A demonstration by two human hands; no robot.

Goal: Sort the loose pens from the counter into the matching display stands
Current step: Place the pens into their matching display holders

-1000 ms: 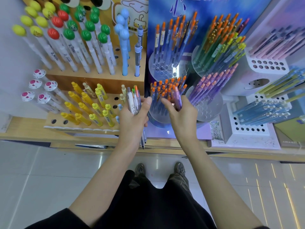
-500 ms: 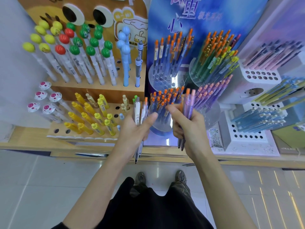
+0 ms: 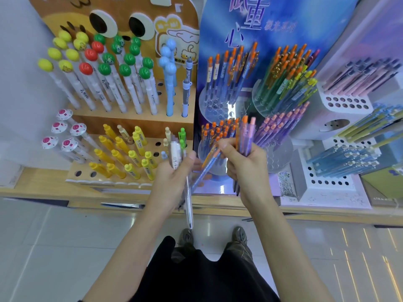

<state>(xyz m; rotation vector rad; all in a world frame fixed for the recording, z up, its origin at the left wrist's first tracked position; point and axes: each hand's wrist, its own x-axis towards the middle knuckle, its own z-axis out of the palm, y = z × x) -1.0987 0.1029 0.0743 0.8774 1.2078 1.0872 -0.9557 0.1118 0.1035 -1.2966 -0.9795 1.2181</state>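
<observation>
Head view, frame centre: left hand [image 3: 170, 182] has its fingers curled round a mixed bundle of pens [image 3: 176, 152] with white, green and clear barrels, tops up, thumb laid across them. One clear barrel [image 3: 189, 208] hangs below the fist, over the floor tiles [image 3: 65, 247]. Right hand [image 3: 248, 171], just to its right, has its fingers clamped on a small bunch of purple pens [image 3: 247, 136] with orange caps, held upright. Its thumb and forefinger also pinch the top of one blue pen [image 3: 204, 171], which slants down-left toward the left hand; contact with the left fingers cannot be told. Both hands are in front of the counter [image 3: 39, 188] edge. Behind, left of frame: wooden stand [image 3: 135, 120] with ball-topped and yellow pens. Centre: blue-backed stand [image 3: 218, 73] whose clear round holders carry orange-capped blue, green and purple pens. Right: white stand [image 3: 346, 101] with pink and pale blue pens.
</observation>
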